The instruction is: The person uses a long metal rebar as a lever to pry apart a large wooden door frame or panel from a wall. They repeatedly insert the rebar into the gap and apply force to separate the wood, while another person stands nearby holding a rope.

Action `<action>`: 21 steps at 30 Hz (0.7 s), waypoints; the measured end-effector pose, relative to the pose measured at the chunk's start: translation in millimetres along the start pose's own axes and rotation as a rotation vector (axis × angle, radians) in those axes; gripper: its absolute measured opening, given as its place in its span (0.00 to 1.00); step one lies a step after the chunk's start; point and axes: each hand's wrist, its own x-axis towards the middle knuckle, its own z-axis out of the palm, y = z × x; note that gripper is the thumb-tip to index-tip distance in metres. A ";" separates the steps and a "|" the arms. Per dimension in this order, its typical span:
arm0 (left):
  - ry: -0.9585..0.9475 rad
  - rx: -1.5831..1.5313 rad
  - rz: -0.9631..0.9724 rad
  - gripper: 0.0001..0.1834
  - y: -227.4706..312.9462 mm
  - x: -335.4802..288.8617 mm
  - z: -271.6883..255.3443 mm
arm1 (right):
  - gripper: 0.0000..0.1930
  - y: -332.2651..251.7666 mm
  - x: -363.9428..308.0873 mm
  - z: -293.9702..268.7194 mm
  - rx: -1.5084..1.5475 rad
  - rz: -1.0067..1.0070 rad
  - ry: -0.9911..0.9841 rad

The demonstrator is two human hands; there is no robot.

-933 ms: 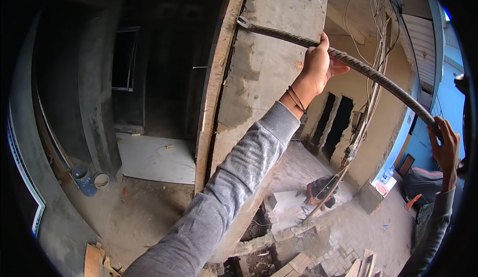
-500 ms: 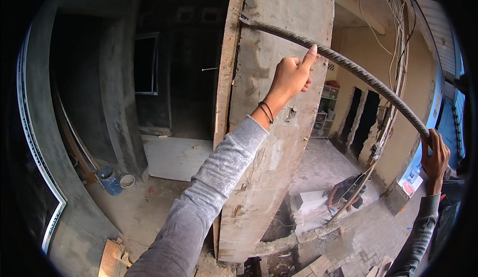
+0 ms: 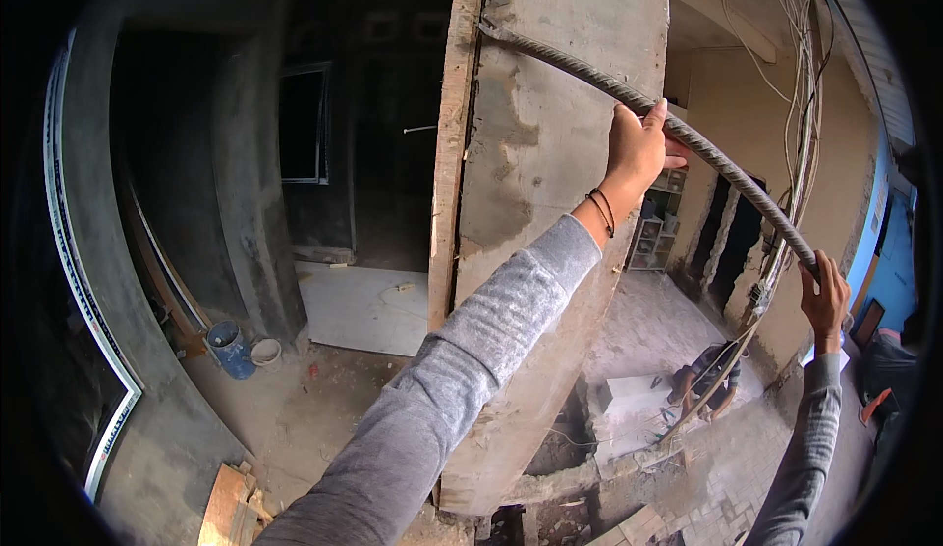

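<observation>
A long ribbed steel pry bar [image 3: 727, 167] slants down to the right across a concrete column [image 3: 560, 163]. Its flattened tip sits at the seam where a wooden plank [image 3: 454, 153] runs along the column's left edge. My left hand [image 3: 637, 151], with dark bands at the wrist, is closed around the bar near its middle, thumb up and fingers partly hidden behind it. Farther down, my right hand [image 3: 827, 300] grips the bar's lower end. Both arms are in grey sleeves.
Below right, a person [image 3: 715, 379] crouches by a white panel [image 3: 634, 404]. Cables [image 3: 801, 124] hang along a pole at right. A blue bucket [image 3: 231, 352] and a pale pail [image 3: 266, 353] stand at left. Wood pieces [image 3: 231, 507] lie below.
My left hand has shifted right along the bar and closed around it. My right hand and the bar's lower end have moved slightly left, while the tip stays at the plank's seam.
</observation>
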 end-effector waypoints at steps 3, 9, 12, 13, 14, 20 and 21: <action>0.070 0.166 -0.088 0.20 -23.7 13.0 -12.7 | 0.16 -14.4 -26.5 88.8 0.333 0.143 -0.104; 0.125 0.740 -0.048 0.23 -57.7 -3.2 -64.7 | 0.12 -143.3 -114.9 174.8 0.642 0.372 -0.079; 0.149 0.797 0.171 0.20 -67.3 -31.1 -83.6 | 0.11 -228.8 -147.0 161.8 0.799 0.569 -0.195; 0.154 0.635 0.144 0.21 -72.5 -45.5 -83.6 | 0.11 -257.4 -157.8 153.6 0.894 0.639 -0.257; 0.196 0.578 0.054 0.21 -77.1 -59.9 -83.1 | 0.11 -284.8 -169.9 143.8 0.993 0.686 -0.244; 0.184 0.377 -0.274 0.20 -105.7 -175.9 -72.2 | 0.16 -395.5 -288.5 43.4 0.890 0.922 -0.538; 0.168 0.328 -0.340 0.20 -112.0 -198.5 -68.0 | 0.12 -404.5 -311.2 21.5 0.811 0.867 -0.402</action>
